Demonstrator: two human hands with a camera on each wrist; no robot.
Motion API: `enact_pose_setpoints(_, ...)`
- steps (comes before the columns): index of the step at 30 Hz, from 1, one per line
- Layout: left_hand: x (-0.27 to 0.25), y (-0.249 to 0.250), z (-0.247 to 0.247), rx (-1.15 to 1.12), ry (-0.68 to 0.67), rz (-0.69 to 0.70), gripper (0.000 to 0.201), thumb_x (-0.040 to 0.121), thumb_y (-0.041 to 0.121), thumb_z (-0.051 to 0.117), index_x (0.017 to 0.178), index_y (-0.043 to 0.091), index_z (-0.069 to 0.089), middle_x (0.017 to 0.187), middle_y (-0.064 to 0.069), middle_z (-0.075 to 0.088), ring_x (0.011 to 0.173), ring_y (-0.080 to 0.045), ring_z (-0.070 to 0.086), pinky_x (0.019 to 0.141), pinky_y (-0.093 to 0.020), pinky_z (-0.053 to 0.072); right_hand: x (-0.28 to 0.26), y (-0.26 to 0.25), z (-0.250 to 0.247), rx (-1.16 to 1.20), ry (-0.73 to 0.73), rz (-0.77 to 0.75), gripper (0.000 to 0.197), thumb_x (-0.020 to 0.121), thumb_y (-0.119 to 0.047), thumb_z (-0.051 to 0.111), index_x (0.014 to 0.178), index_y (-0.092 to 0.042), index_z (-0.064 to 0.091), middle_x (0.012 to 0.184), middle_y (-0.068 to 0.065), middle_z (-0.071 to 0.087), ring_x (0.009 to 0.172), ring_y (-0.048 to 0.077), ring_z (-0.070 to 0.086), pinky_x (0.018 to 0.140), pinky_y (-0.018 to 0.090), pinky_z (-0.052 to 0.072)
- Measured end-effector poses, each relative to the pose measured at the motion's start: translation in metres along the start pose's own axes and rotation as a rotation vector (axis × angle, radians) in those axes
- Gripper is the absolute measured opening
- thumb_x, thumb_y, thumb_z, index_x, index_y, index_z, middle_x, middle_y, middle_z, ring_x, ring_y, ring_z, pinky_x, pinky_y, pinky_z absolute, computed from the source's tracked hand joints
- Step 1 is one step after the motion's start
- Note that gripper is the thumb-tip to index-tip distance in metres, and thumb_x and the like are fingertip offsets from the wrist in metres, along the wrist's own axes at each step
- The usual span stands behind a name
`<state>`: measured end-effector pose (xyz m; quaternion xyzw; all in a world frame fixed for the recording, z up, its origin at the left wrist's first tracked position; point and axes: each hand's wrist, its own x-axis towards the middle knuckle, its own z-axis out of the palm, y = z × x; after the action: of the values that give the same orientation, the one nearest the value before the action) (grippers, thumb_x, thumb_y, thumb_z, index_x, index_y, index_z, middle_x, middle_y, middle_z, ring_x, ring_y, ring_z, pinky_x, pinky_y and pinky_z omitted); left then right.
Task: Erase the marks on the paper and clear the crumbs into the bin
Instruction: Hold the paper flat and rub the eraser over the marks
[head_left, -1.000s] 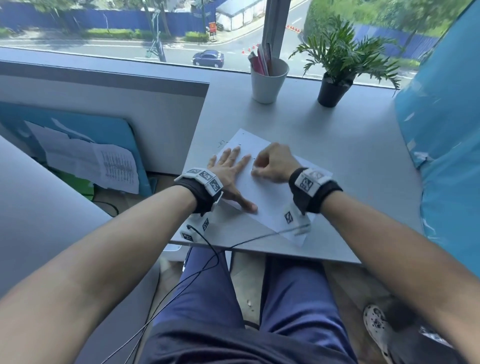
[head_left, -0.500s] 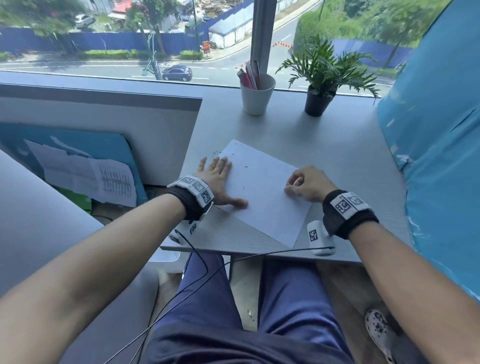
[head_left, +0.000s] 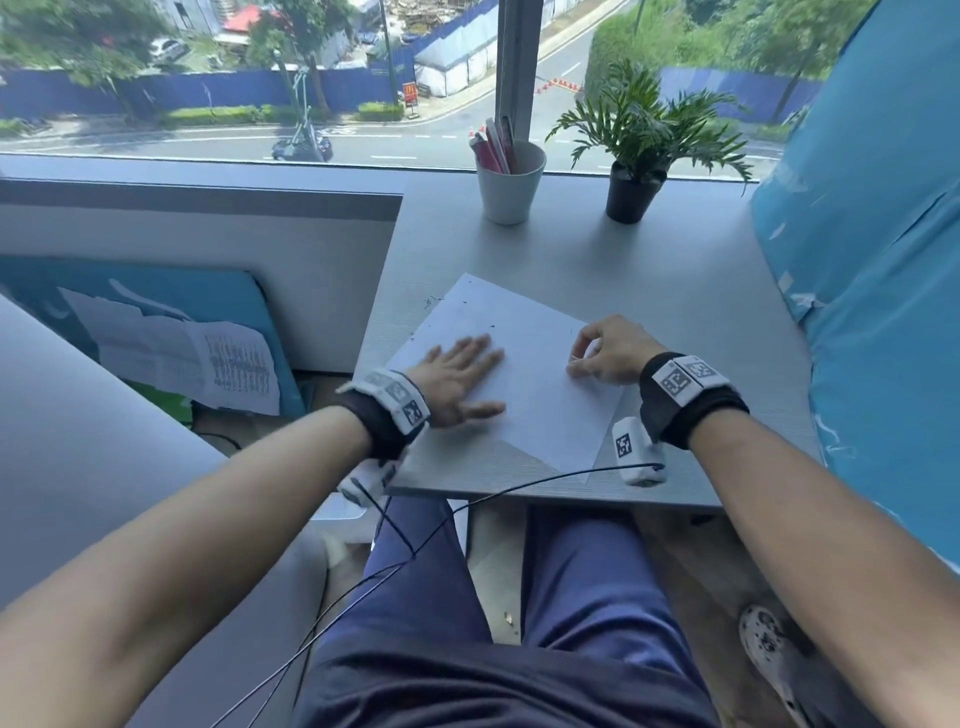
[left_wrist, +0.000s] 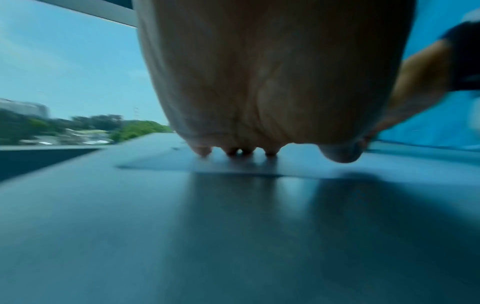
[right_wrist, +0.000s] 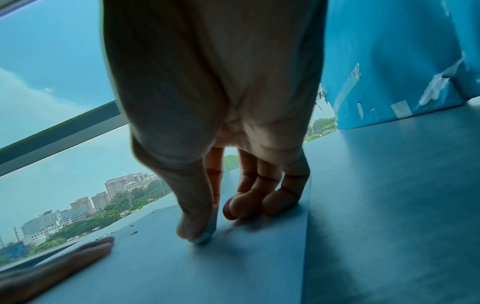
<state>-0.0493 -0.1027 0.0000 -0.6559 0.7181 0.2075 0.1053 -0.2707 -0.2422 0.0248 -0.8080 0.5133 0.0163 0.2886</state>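
Left hand lies flat, fingers spread, pinning the white paper sheet on the grey desk. Right hand pinches a small pale eraser at the sheet's right edge. Best rub in short, light strokes; dark crumbs sit far-left.

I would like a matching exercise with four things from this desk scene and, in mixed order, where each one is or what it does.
Things:
1. left hand
2. eraser
3. cup
4. crumbs

Places or states:
A. holds pens, beside the plant
B. lies flat on the paper
C. lie near the paper's far corner
D. pinched in the right hand

Pairs: 1-B, 2-D, 3-A, 4-C
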Motion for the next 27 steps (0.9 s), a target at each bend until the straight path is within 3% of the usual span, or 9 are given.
enact_pose_setpoints(2, 0.005, -0.028, -0.014, 0.059, 0.002, -0.232, 0.097, 0.089, 0.077, 0.026, 0.157, 0.019, -0.01, 0.164, -0.004, -0.018, 0.152, -0.022, -0.01, 0.122, -0.045, -0.004, 0.001, 0.0, 0.001, -0.009, -0.001, 0.004, 0.01, 0.075, -0.03, 0.079, 0.079, -0.023, 0.072, 0.098, 0.001, 0.061, 0.103, 0.02, 0.057, 0.089, 0.028, 0.046)
enact_pose_setpoints(4, 0.01, -0.035, -0.026, 0.114, 0.036, -0.323, 0.103, 0.087, 0.08, 0.025, 0.157, 0.013, -0.007, 0.164, -0.006, -0.014, 0.152, -0.023, -0.009, 0.122, -0.044, -0.004, 0.002, -0.002, 0.001, -0.007, -0.003, 0.009, 0.011, 0.075, -0.03, 0.079, 0.08, -0.022, 0.073, 0.098, 0.0, 0.062, 0.1, 0.02, 0.058, 0.087, 0.027, 0.046)
enact_pose_setpoints(9, 0.026, 0.026, -0.023, 0.144, 0.017, 0.154, 0.094, 0.091, 0.074, 0.025, 0.157, 0.017, -0.01, 0.163, -0.002, -0.017, 0.15, -0.02, -0.015, 0.122, -0.044, -0.006, 0.004, -0.002, -0.002, 0.02, -0.024, 0.025, 0.013, 0.075, -0.029, 0.081, 0.082, -0.021, 0.074, 0.094, 0.001, 0.066, 0.086, 0.017, 0.059, 0.077, 0.022, 0.04)
enact_pose_setpoints(12, 0.038, 0.04, -0.01, 0.089, -0.002, 0.221, 0.091, 0.093, 0.071, 0.031, 0.158, 0.02, -0.008, 0.164, -0.002, -0.015, 0.15, -0.02, -0.014, 0.122, -0.044, -0.005, 0.008, 0.0, -0.002, 0.012, -0.031, 0.018, 0.014, 0.074, -0.031, 0.082, 0.081, -0.023, 0.073, 0.093, 0.0, 0.066, 0.085, 0.017, 0.059, 0.078, 0.022, 0.041)
enact_pose_setpoints(20, 0.032, -0.021, -0.017, -0.051, 0.048, -0.012, 0.084, 0.096, 0.066, 0.031, 0.158, 0.024, -0.007, 0.164, 0.0, -0.017, 0.151, -0.017, -0.013, 0.121, -0.042, -0.007, 0.007, 0.014, -0.019, 0.024, -0.051, 0.015, 0.013, 0.073, -0.032, 0.081, 0.078, -0.022, 0.074, 0.077, -0.005, 0.066, 0.065, 0.014, 0.062, 0.07, 0.022, 0.048)
enact_pose_setpoints(25, 0.021, -0.032, -0.015, -0.016, 0.08, -0.337, 0.101, 0.09, 0.077, 0.023, 0.156, 0.007, -0.009, 0.164, -0.01, -0.015, 0.151, -0.024, -0.013, 0.122, -0.041, -0.008, 0.006, 0.011, -0.02, -0.012, -0.077, -0.004, 0.013, 0.075, -0.03, 0.08, 0.08, -0.02, 0.074, 0.08, 0.005, 0.072, 0.061, 0.014, 0.061, 0.066, 0.022, 0.049)
enact_pose_setpoints(27, 0.017, -0.015, -0.015, 0.022, 0.114, -0.275, 0.104, 0.089, 0.078, 0.022, 0.156, 0.006, -0.011, 0.163, -0.01, -0.019, 0.151, -0.026, -0.015, 0.122, -0.043, -0.009, 0.004, 0.015, -0.024, -0.015, -0.087, -0.009, 0.012, 0.076, -0.029, 0.08, 0.079, -0.02, 0.073, 0.079, 0.007, 0.071, 0.059, 0.013, 0.059, 0.063, 0.021, 0.047)
